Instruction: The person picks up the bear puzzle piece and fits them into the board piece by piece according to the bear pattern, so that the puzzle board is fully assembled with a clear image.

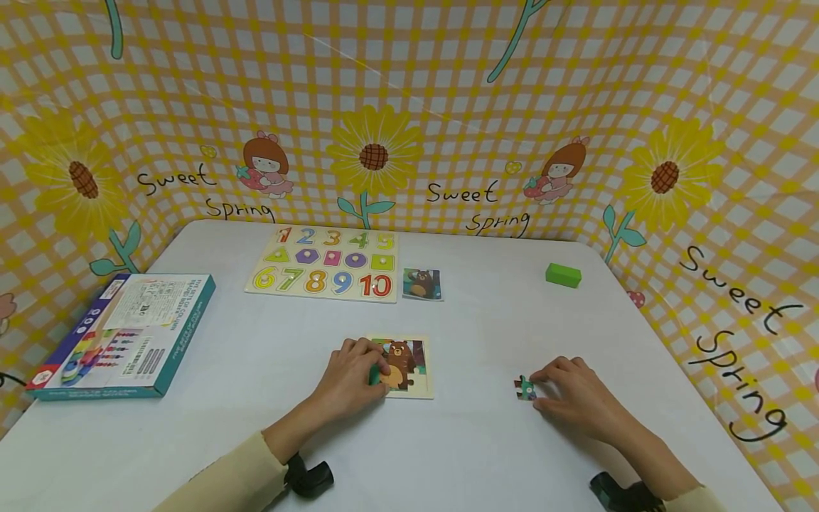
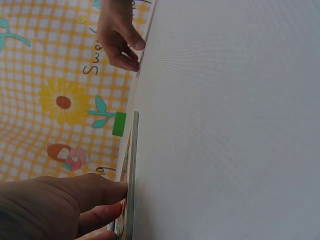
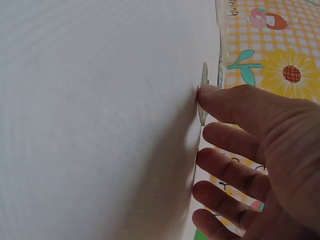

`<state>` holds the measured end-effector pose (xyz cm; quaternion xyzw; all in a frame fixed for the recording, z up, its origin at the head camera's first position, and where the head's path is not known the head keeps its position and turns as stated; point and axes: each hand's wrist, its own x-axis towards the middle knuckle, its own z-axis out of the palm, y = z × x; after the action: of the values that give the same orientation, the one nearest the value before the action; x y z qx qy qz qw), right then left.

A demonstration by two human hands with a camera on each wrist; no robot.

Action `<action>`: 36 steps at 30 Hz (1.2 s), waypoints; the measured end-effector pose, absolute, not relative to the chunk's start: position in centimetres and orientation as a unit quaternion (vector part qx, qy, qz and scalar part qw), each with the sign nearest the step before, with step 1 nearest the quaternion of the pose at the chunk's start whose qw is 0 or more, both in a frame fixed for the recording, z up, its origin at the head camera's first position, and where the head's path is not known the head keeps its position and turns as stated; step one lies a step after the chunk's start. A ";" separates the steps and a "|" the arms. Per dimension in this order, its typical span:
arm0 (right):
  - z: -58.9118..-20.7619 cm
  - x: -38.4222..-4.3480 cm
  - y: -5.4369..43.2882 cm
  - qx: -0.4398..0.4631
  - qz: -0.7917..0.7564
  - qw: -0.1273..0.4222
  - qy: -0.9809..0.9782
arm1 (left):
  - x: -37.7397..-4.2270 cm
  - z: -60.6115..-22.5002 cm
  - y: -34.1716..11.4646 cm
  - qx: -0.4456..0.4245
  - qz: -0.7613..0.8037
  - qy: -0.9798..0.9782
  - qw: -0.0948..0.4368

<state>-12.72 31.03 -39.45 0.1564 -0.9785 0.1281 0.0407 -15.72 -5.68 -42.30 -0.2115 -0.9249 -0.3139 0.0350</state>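
My left hand (image 1: 348, 377) lies over the left part of a bear jigsaw puzzle (image 1: 403, 359) in a pale tray, fingers bent and holding it. In the left wrist view its thumb is at the edge of the puzzle tray (image 2: 132, 170). A notch shows at the picture's lower right, and the left side is hidden under the hand. Well to the right, my right hand (image 1: 582, 398) pinches a small green and brown puzzle piece (image 1: 526, 388) by its right end, close over the table. In the right wrist view the thumb presses that piece (image 3: 203, 117) and the other fingers are spread below.
Behind the puzzle lie a number board (image 1: 326, 267) and a small bear picture card (image 1: 422, 284). A flat box (image 1: 128, 334) sits at the left. One green block (image 1: 563, 275) stands at the back right. Checked cloth walls (image 1: 448, 142) enclose the white table.
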 end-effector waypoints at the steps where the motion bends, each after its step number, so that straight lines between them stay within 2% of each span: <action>1: -39.5 -12.7 31.1 0.157 0.128 0.042 -0.978 | -15.7 -42.3 -5.7 -0.212 -0.313 -0.925 0.035; 16: -39.7 -13.0 31.1 0.154 0.132 0.047 -0.978 | -15.7 -42.3 -5.7 -0.211 -0.315 -0.925 0.033; 25: -39.6 -12.9 30.9 0.182 0.126 0.076 -0.972 | -15.7 -42.3 -5.7 -0.211 -0.314 -0.925 0.032; 36: -39.1 -13.6 27.6 0.212 0.154 0.076 -0.962 | -15.8 -42.4 -5.7 -0.211 -0.312 -0.926 0.031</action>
<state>-13.60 27.60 -39.05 0.2121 -0.9621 0.1540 0.0758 -15.77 -5.69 -42.38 -0.2106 -0.9258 -0.3125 0.0312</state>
